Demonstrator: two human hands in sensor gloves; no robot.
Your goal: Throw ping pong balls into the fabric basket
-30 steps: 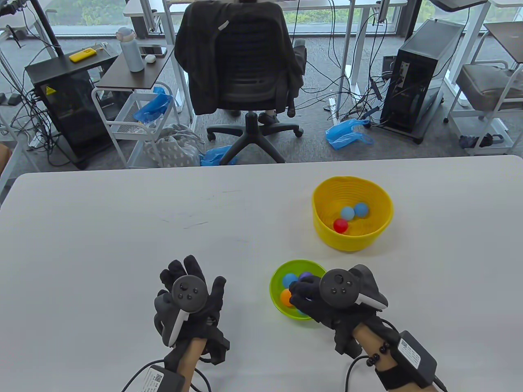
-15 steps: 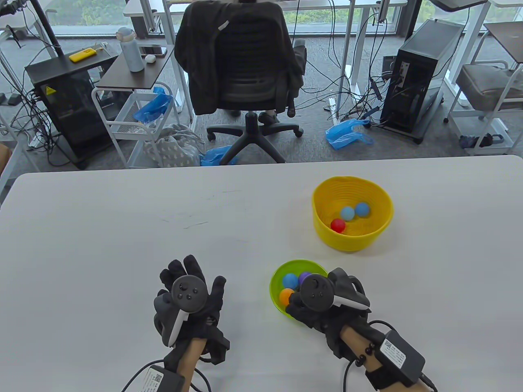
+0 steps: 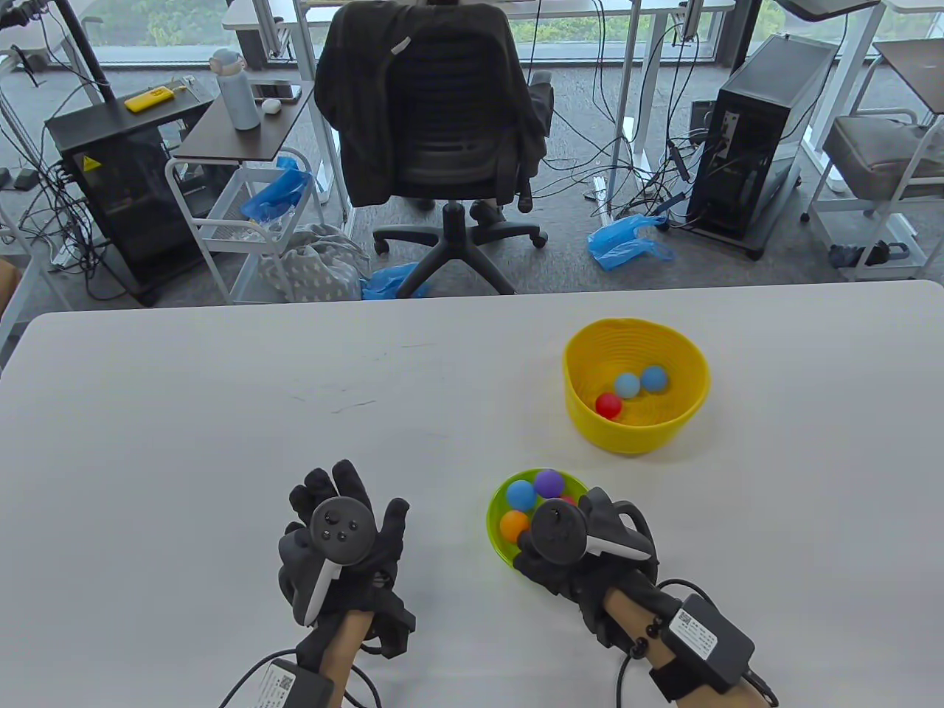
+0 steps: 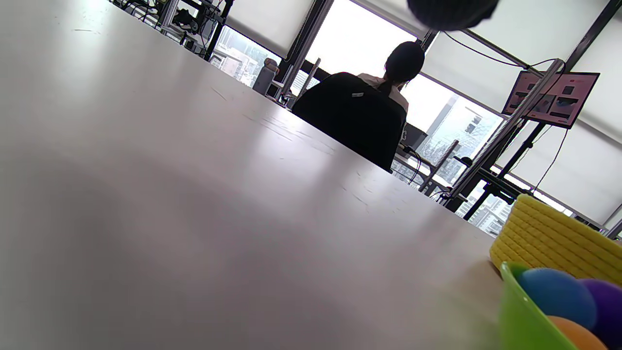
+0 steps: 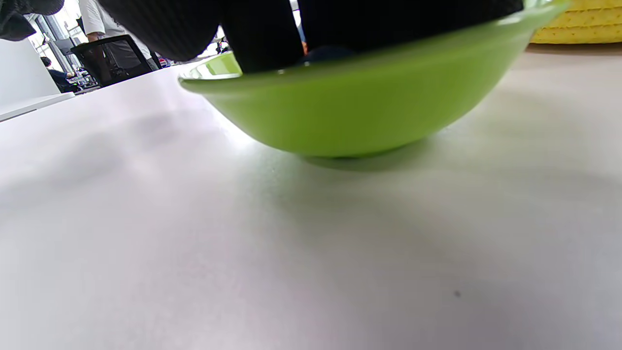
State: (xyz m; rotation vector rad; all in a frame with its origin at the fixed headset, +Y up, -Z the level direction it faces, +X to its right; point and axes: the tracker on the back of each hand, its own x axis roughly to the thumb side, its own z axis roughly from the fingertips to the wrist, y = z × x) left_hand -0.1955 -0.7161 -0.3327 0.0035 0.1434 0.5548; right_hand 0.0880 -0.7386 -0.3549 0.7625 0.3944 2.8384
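From above, the left hand (image 3: 341,542) rests flat on the white bench (image 3: 184,442), fingers spread wide and straight, its grip holding nothing. To its right, the right hand (image 3: 571,549) dips over the near right rim of the shallow lime-green plastic bowl (image 3: 495,531); its fingertips are hidden under the tracker, so I cannot tell what that grip is doing. A blue ball (image 3: 521,495), a purple ball (image 3: 549,483) and an orange ball (image 3: 514,524) sit in the bowl. Just beyond, on the far side, the yellow woven fabric basket (image 3: 636,428) holds a red ball (image 3: 609,405) and two light blue balls (image 3: 639,381). The left wrist view, low across the bench: bowl rim with balls near right, basket behind it. The right wrist view: dark gloved fingers (image 5: 262,34) reach down inside the green bowl, tips hidden by its wall.
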